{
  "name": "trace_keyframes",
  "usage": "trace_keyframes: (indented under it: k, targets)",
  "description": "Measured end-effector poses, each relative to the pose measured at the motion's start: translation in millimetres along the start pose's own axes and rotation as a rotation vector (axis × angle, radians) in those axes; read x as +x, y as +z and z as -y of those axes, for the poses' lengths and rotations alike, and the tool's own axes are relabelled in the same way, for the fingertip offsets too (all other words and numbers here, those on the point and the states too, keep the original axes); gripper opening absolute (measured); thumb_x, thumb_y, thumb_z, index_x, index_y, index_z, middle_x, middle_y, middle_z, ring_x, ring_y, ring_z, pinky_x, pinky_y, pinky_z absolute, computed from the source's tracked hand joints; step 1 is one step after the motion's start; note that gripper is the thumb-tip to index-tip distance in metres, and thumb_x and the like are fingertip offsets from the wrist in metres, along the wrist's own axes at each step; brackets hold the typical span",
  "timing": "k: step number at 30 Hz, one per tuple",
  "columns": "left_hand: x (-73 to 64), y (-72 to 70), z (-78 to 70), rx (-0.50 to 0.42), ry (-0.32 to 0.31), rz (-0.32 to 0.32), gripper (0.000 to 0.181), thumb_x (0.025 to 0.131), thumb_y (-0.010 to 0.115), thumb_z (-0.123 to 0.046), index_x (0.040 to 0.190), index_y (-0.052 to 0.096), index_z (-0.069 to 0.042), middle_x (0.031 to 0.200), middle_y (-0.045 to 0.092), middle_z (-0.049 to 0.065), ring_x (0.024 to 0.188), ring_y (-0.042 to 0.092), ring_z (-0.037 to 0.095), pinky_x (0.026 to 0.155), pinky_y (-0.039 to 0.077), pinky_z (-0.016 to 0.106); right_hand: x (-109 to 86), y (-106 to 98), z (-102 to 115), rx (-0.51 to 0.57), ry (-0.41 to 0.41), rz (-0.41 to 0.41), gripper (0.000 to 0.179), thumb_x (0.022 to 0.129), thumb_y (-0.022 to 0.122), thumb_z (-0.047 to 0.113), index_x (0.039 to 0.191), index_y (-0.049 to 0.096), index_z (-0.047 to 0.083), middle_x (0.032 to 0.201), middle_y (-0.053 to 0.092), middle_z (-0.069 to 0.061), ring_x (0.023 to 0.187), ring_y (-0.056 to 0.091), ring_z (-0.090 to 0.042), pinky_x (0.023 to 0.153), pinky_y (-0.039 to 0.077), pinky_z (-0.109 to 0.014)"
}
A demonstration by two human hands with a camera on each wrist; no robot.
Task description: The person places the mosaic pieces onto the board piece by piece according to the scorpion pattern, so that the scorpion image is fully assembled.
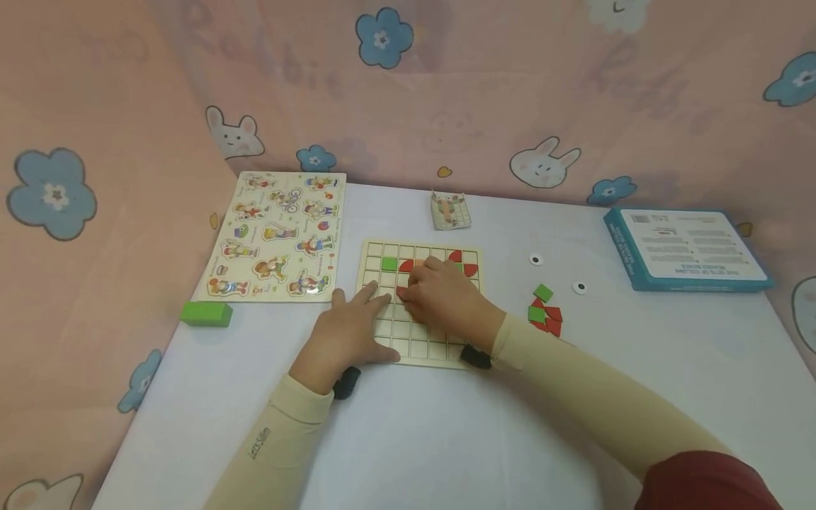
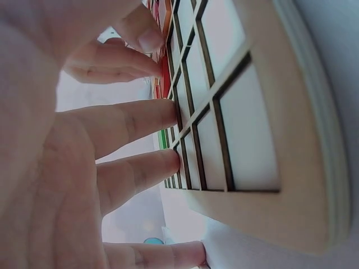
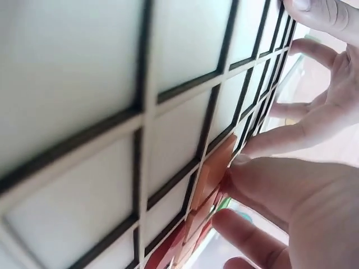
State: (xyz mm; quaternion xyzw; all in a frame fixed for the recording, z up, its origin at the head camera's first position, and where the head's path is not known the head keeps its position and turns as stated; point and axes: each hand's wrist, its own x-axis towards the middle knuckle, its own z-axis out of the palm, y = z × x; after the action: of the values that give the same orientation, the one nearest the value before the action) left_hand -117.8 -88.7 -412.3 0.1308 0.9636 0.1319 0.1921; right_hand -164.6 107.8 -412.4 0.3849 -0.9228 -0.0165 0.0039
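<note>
Grid board (image 1: 401, 331): under both your hands. Left hand (image 1: 344, 328): fingers apart on its cells, seemingly steadying it. Right hand (image 1: 444, 292): pinching red piece (image 1: 401, 292) by fingertips, likely for fine control. Loose pieces (image 1: 537, 314): right of that hand, presumably for reach.

In the head view, the right hand (image 1: 443, 294) hides part of the board (image 1: 403, 329), markings on the small card (image 1: 450, 211) are too tiny to tell, and the lower edge crops the worktop (image 1: 408, 439).
</note>
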Motion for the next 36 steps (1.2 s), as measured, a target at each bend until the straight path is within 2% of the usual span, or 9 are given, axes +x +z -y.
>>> trace_keyframes:
  k: [6, 8, 12, 14, 17, 21, 23, 30, 36]
  targets:
    - [-0.3, -1.3, -1.1, -0.003, -0.004, -0.001, 0.100, 0.075, 0.092, -0.057, 0.160, 0.051, -0.022, 0.173, 0.030, 0.005, 0.121, 0.044, 0.039, 0.076, 0.052, 0.043, -7.9, 1, -1, -0.014, 0.035, 0.006, 0.029, 0.101, 0.073, 0.026, 0.130, 0.079, 0.027, 0.110, 0.069, -0.001, 0.097, 0.056, -0.023, 0.085, 0.049, -0.039]
    - [-0.5, -1.1, -1.5, -0.009, -0.006, 0.001, 0.100, 0.075, 0.093, -0.056, 0.160, 0.051, -0.022, 0.173, 0.030, 0.005, 0.121, 0.044, 0.039, 0.076, 0.052, 0.043, -9.1, 1, -2, 0.019, 0.051, 0.013, 0.029, 0.101, 0.073, 0.026, 0.129, 0.079, 0.025, 0.112, 0.069, -0.002, 0.100, 0.056, -0.024, 0.088, 0.049, -0.040]
    - [-0.8, -1.0, -2.1, -0.019, -0.008, -0.004, 0.101, 0.074, 0.094, -0.055, 0.159, 0.052, -0.022, 0.173, 0.030, 0.005, 0.119, 0.044, 0.038, 0.073, 0.051, 0.040, -17.6, -3, -10, 0.137, 0.153, 0.013, 0.025, 0.102, 0.072, 0.027, 0.125, 0.080, 0.021, 0.119, 0.069, -0.001, 0.111, 0.058, -0.025, 0.095, 0.049, -0.045]
    - [-0.8, -0.6, -2.1, -0.024, -0.009, -0.010, 0.101, 0.073, 0.095, -0.054, 0.159, 0.052, -0.022, 0.173, 0.031, 0.005, 0.117, 0.044, 0.037, 0.071, 0.050, 0.038, -27.7, -8, -19, 0.196, 0.219, 0.007, 0.025, 0.102, 0.072, 0.026, 0.125, 0.079, 0.020, 0.125, 0.069, -0.003, 0.119, 0.057, -0.027, 0.099, 0.048, -0.049]
    - [-1.0, 0.4, -2.1, -0.031, -0.007, -0.017, 0.101, 0.073, 0.096, -0.053, 0.159, 0.053, -0.021, 0.172, 0.031, 0.006, 0.115, 0.044, 0.036, 0.067, 0.048, 0.036, -49.1, -14, -38, 0.247, 0.328, 0.022, 0.032, 0.103, 0.071, 0.026, 0.133, 0.075, 0.016, 0.132, 0.067, -0.008, 0.126, 0.055, -0.031, 0.104, 0.047, -0.053]
    - [-1.4, 0.8, -1.8, -0.038, -0.012, -0.012, 0.101, 0.073, 0.096, -0.052, 0.159, 0.052, -0.021, 0.173, 0.030, 0.006, 0.118, 0.043, 0.037, 0.067, 0.047, 0.036, -85.3, -18, -64, 0.286, 0.484, 0.070, 0.037, 0.103, 0.070, 0.024, 0.138, 0.071, 0.011, 0.141, 0.063, -0.014, 0.132, 0.049, -0.037, 0.111, 0.043, -0.058]
    - [-1.6, 1.0, -1.1, -0.038, -0.020, -0.006, 0.101, 0.074, 0.095, -0.052, 0.160, 0.052, -0.022, 0.173, 0.029, 0.005, 0.120, 0.043, 0.037, 0.069, 0.048, 0.036, -104.8, -19, -76, 0.289, 0.529, 0.084, 0.039, 0.102, 0.071, 0.021, 0.139, 0.070, 0.008, 0.143, 0.061, -0.017, 0.134, 0.048, -0.041, 0.111, 0.043, -0.059]
    - [-1.9, 2.0, -0.3, -0.046, -0.020, -0.004, 0.101, 0.073, 0.095, -0.052, 0.160, 0.051, -0.022, 0.173, 0.028, 0.005, 0.123, 0.042, 0.039, 0.070, 0.049, 0.037, -163.8, -13, -102, 0.278, 0.536, 0.116, 0.038, 0.097, 0.075, 0.012, 0.135, 0.072, 0.004, 0.134, 0.066, -0.023, 0.125, 0.053, -0.047, 0.101, 0.050, -0.062]
    - [-0.7, 2.4, -1.7, -0.038, -0.010, -0.003, 0.102, 0.073, 0.095, -0.053, 0.160, 0.051, -0.022, 0.173, 0.029, 0.005, 0.123, 0.042, 0.039, 0.069, 0.049, 0.037, -191.1, 2, -106, 0.247, 0.499, 0.121, 0.038, 0.096, 0.075, 0.008, 0.134, 0.074, 0.005, 0.130, 0.069, -0.021, 0.123, 0.056, -0.047, 0.100, 0.050, -0.061]
